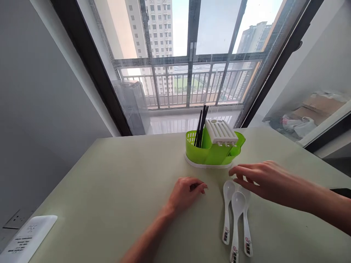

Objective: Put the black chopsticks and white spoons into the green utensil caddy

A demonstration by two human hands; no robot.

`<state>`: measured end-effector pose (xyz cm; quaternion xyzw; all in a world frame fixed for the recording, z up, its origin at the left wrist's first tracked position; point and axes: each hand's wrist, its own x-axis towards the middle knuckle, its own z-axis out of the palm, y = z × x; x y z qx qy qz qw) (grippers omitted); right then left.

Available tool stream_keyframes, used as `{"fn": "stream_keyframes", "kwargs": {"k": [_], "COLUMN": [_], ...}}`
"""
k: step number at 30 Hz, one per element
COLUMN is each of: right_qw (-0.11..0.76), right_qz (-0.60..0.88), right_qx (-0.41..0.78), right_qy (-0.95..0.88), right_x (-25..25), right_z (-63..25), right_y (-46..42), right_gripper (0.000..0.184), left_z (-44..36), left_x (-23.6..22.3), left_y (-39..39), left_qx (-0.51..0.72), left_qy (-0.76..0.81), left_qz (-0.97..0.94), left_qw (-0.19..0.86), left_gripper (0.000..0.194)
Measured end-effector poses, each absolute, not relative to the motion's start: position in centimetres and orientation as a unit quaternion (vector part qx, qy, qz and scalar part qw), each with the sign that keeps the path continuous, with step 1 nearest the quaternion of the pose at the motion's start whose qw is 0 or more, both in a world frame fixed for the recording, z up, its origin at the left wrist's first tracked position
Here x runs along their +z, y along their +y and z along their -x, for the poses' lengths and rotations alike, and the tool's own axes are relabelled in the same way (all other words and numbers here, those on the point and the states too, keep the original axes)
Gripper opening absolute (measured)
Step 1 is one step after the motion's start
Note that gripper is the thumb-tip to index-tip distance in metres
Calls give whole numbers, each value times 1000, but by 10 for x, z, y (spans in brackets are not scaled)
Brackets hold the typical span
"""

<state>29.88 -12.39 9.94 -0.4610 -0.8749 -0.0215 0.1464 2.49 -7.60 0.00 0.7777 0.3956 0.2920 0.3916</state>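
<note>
My left hand (189,190) rests on the table left of the spoons, its fingers curled in loosely with nothing visible in them. Over the spoon bowls hovers my right hand (256,177), empty, fingers bent and apart. Beneath and beside it lie three white spoons: a left spoon (227,210), a middle spoon (236,219) and a right spoon (246,226), whose bowl is partly covered by the middle one. Behind both hands stands a green utensil holder (199,155) with a white slotted top (221,131). Several black chopsticks (202,126) stand in its left compartment.
The pale green table (123,175) reaches back to a large window. A white device with printed labels (30,237) lies at the front left corner. A dark object (342,192) shows at the right edge. Bags and cardboard (307,117) sit beyond the table at the right.
</note>
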Motion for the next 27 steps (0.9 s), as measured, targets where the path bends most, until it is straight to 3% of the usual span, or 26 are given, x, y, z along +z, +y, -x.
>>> {"fn": "stream_keyframes", "kwargs": {"k": [4, 9, 17, 21, 27], "right_qw": [73, 67, 80, 137, 209], "right_qz": [533, 590, 582, 575, 555], "right_qx": [92, 193, 398, 389, 274], "right_qy": [-838, -782, -704, -707, -757], "right_x": [68, 37, 27, 28, 47], "right_z": [-331, -355, -355, -361, -382], "right_y": [-131, -135, -133, -135, -137], "right_gripper": [29, 47, 52, 43, 32], "left_z": [-25, -25, -25, -25, -25], "left_x": [0, 1, 1, 3, 3], "left_y": [-76, -76, -76, -76, -77], "left_qx": [292, 291, 284, 278, 273], "left_qy": [390, 393, 388, 389, 400], "left_qz": [-779, -778, -786, -789, -789], "left_qw": [396, 396, 388, 384, 380], "left_gripper": [22, 23, 22, 24, 21]}}
